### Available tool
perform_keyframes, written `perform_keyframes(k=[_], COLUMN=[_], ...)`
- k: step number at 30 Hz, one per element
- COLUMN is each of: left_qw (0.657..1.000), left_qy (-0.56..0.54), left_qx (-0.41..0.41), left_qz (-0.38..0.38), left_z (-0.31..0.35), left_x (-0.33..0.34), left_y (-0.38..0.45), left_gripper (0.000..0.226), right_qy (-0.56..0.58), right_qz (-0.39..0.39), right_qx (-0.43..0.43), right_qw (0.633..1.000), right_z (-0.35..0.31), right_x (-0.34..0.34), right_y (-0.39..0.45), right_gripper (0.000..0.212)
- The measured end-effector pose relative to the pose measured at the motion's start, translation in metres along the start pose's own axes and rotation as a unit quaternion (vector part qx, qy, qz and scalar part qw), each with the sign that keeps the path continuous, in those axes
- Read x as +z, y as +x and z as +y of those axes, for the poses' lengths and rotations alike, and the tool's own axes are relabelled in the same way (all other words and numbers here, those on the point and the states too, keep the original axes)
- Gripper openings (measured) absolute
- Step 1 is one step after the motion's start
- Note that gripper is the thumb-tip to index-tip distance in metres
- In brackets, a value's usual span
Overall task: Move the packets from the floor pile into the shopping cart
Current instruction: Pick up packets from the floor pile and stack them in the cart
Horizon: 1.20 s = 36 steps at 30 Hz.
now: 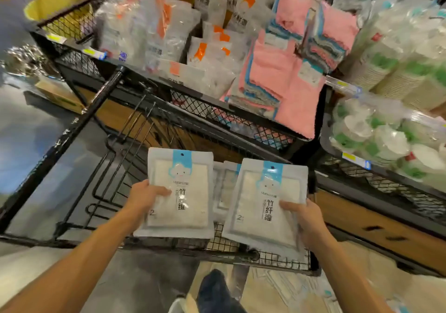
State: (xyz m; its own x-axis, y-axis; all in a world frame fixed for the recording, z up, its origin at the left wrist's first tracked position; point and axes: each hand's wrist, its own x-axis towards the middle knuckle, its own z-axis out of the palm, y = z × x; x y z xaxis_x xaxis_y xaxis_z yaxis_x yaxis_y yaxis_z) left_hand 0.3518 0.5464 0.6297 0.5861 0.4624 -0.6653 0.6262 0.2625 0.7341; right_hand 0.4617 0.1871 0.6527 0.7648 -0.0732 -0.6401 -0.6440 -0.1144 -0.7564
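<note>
left hand [144, 195]: gripping a packet [183, 192] by its left edge; upright
right hand [305, 218]: gripping another packet [263, 204]
cart [217, 242]: basket right under both hands; probably just lower and drop

Shopping cart [96, 158] occupies lower left to centre of frame. Left hand [144, 198] holds left packet [181, 192] at centre; right hand [305, 218] holds right packet [263, 204] just right of it. Both packets sit above the cart's mesh basket. More packets [223, 187] lie in the basket, between and behind the two held ones. Shelf rack [217, 110] stands behind the cart, across upper frame. Floor pile [289, 291] at lower right, right of shoe [212, 291].
</note>
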Motion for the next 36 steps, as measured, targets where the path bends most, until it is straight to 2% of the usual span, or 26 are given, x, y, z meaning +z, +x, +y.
perform_keyframes(k=[3,8,14,18,20,24,27,29,31,32,33,36], left_qw=[0.999,0.997,0.995,0.985,0.962,0.913,0.872,0.821,0.749,0.725,0.717,0.724], left_qy=[0.012,0.035,0.069,0.164,0.266,0.395,0.465,0.537,0.616,0.636,0.64,0.624], left_qx=[-0.02,-0.048,-0.066,-0.048,-0.021,0.039,0.101,0.156,0.216,0.238,0.254,0.277], left_qz=[0.029,0.046,0.013,0.017,0.051,0.093,0.11,0.119,0.114,0.111,0.109,0.103], left_z=[-0.013,-0.037,-0.064,-0.088,-0.098,-0.114,-0.119,-0.119,-0.116,-0.113,-0.108,-0.077], left_x=[0.014,0.04,0.068,0.079,0.084,0.102,0.114,0.116,0.114,0.112,0.111,0.109], left_y=[0.029,0.091,0.186,0.232,0.245,0.253,0.253,0.248,0.241,0.235,0.23,0.208], left_gripper=[0.033,0.029,0.029,0.036,0.054,0.079,0.082,0.077,0.074,0.072,0.07,0.066], right_qy=[-0.01,-0.035,-0.027,-0.065,-0.157,-0.386,-0.429,-0.456,-0.522,-0.554,-0.577,-0.623], right_qz=[-0.019,-0.028,-0.01,0.025,0.05,0.102,0.124,0.13,0.135,0.13,0.118,0.092], right_qx=[0.022,0.053,0.078,0.073,0.038,0.006,-0.016,-0.027,-0.055,-0.077,-0.104,-0.171], right_qw=[1.0,0.998,0.997,0.995,0.986,0.917,0.894,0.88,0.84,0.819,0.801,0.758], right_z=[0.008,0.037,0.077,0.106,0.117,0.129,0.141,0.138,0.13,0.121,0.112,0.075], right_x=[0.012,0.033,0.068,0.088,0.095,0.111,0.118,0.121,0.119,0.118,0.115,0.104], right_y=[0.05,0.127,0.202,0.238,0.245,0.25,0.256,0.254,0.249,0.242,0.236,0.207], right_gripper=[0.026,0.028,0.015,0.027,0.029,0.048,0.06,0.07,0.08,0.081,0.081,0.077])
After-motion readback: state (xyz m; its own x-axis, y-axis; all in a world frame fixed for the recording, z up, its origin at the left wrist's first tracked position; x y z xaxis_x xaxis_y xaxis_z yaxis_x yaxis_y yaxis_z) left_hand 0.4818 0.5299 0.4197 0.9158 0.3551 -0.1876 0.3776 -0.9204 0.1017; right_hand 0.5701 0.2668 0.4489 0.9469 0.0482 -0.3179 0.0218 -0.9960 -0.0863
